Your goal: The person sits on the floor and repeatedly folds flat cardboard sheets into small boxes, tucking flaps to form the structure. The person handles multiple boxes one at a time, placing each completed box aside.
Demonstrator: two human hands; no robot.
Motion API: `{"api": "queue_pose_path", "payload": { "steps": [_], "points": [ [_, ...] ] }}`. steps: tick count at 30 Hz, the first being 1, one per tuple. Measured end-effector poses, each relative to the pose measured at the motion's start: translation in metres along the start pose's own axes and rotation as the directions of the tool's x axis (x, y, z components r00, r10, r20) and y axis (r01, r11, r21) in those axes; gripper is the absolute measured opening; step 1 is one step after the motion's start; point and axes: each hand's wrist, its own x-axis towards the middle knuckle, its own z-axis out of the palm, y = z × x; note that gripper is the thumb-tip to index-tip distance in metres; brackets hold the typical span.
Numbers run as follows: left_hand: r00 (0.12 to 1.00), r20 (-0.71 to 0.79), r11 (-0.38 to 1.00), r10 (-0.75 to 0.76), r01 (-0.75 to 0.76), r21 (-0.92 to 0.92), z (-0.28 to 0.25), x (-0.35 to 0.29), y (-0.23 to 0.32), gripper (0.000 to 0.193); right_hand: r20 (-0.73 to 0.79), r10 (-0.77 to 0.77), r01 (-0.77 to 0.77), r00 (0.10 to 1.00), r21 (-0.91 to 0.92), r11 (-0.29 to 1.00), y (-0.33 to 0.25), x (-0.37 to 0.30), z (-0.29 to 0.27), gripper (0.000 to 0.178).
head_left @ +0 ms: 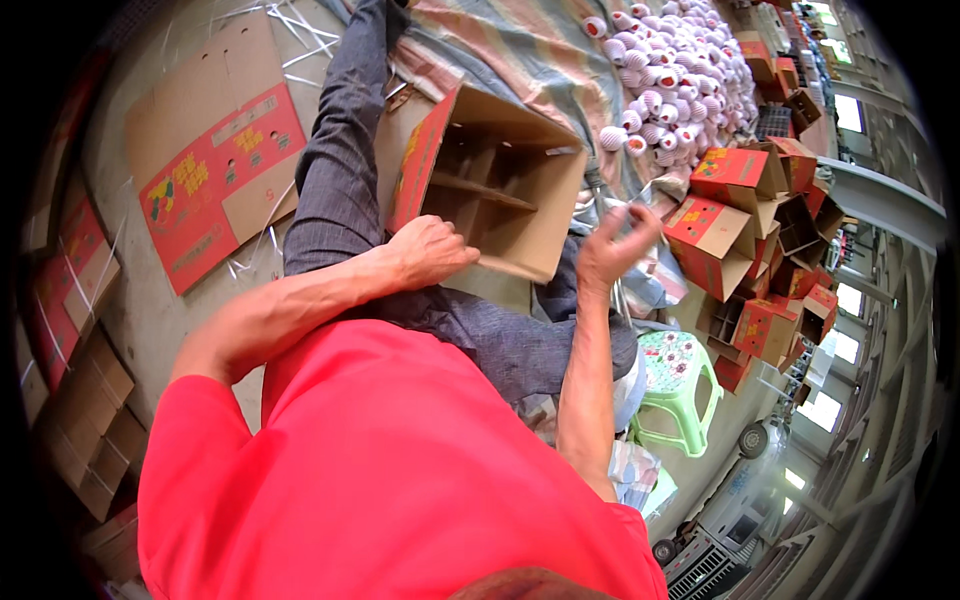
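We see left hand (428,250) curled at divided carton (548,205)'s edge, grip unclear; right hand (612,248) spread beside it; flat carton sheet (225,160) bears yellow lettering (190,175).

Large yellow characters stand on the red part of a flattened red-and-brown cardboard sheet (215,165) at left, with finer dark print and a pale printed panel, too small to read, near its edge. The red outer side of an open, rectangular brown cardboard box (420,160) bears yellow print, steeply angled and illegible. Tiny yellow marks on piled red-and-brown cardboard cartons (765,330) and blue lettering on a silver-white metal van (735,500) are unreadable
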Motion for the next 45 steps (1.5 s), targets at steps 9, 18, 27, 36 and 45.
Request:
{"api": "queue_pose_path", "payload": {
  "steps": [9, 18, 27, 36, 45],
  "points": [
    [0.998, 0.022, 0.999, 0.053, -0.053, 0.012, 0.000, -0.002, -0.006, 0.008, 0.750, 0.067, -0.100, 0.658, -0.001, 0.995, 0.014, -0.019, 0.156, 0.057],
    [0.996, 0.080, 0.999, -0.046, 0.046, 0.004, -0.009, 0.005, 0.003, 0.011, 0.649, 0.002, 0.010, 0.760, -0.014, 1.000, 0.034, -0.069, 0.196, 0.042],
    [0.987, 0.142, 0.993, -0.074, 0.086, -0.078, -0.006, 0.009, 0.001, 0.011, 0.711, 0.070, -0.014, 0.700, -0.085, 0.996, 0.030, -0.069, 0.211, 0.041],
    [0.997, -0.012, 0.992, -0.080, 0.079, -0.095, -0.046, -0.024, -0.002, 0.025, 0.776, 0.173, -0.286, 0.607, 0.010, 0.958, 0.038, -0.047, 0.176, 0.044],
    [0.968, 0.185, 0.985, -0.168, 0.158, 0.070, -0.031, 0.019, -0.022, 0.013, 0.459, -0.071, -0.060, 0.886, 0.265, 0.962, -0.016, 0.066, 0.039, 0.032]
  ]
}}
